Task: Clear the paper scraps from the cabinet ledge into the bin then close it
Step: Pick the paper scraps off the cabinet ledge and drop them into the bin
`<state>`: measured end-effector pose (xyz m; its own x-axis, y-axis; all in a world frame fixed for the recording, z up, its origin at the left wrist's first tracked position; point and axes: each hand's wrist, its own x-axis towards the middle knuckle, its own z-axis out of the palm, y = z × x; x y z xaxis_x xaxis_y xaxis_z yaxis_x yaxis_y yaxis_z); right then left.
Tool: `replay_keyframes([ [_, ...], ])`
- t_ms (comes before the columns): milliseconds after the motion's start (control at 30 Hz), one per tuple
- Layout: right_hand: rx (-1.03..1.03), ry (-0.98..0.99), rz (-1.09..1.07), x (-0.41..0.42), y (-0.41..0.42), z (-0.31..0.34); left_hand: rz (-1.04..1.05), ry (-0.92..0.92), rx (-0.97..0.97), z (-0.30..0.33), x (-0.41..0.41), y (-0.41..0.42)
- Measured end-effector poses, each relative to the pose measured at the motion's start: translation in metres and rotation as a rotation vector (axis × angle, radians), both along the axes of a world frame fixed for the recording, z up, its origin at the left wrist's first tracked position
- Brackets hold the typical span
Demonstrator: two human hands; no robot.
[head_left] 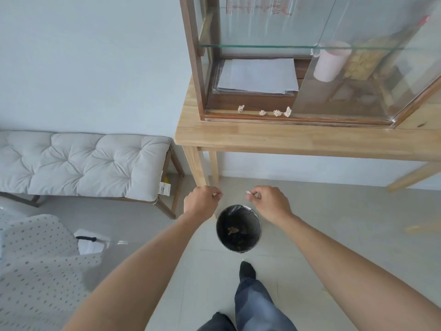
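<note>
Several crumpled paper scraps (276,112) lie in a row on the dark wooden cabinet ledge (310,118), with one (241,108) apart to the left. On the floor below stands an open round bin (257,231) with a black liner and a scrap inside. My left hand (201,201) hovers above the bin's left rim, fingers pinched on a small paper scrap. Just over the bin's right rim, my right hand (269,201) pinches another small scrap (248,192). The cabinet's glass door (372,68) stands swung open to the right.
The cabinet rests on a light wooden table (286,139). A stack of white paper (257,76) and a pink cup (330,63) sit inside it. A cushioned bench (78,163) is at left, a dotted cloth (35,271) at lower left. My foot (247,271) is behind the bin.
</note>
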<state>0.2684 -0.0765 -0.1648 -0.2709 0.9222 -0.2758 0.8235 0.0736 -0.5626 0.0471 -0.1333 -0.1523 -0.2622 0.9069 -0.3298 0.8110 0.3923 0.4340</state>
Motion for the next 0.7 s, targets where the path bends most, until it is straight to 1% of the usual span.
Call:
replay_keyframes([
  [367,-0.178,-0.063,0.011,0.013,-0.004,-0.052,0.000,-0.014,-0.128,-0.056,0.033,0.014],
  [533,-0.214,-0.075,0.010,0.011,0.005,-0.067,0.007,-0.034,-0.145,-0.071,0.043,0.029],
  [700,-0.207,-0.099,0.006,0.017,0.010,-0.077,0.007,-0.008,-0.164,-0.079,0.043,0.035],
])
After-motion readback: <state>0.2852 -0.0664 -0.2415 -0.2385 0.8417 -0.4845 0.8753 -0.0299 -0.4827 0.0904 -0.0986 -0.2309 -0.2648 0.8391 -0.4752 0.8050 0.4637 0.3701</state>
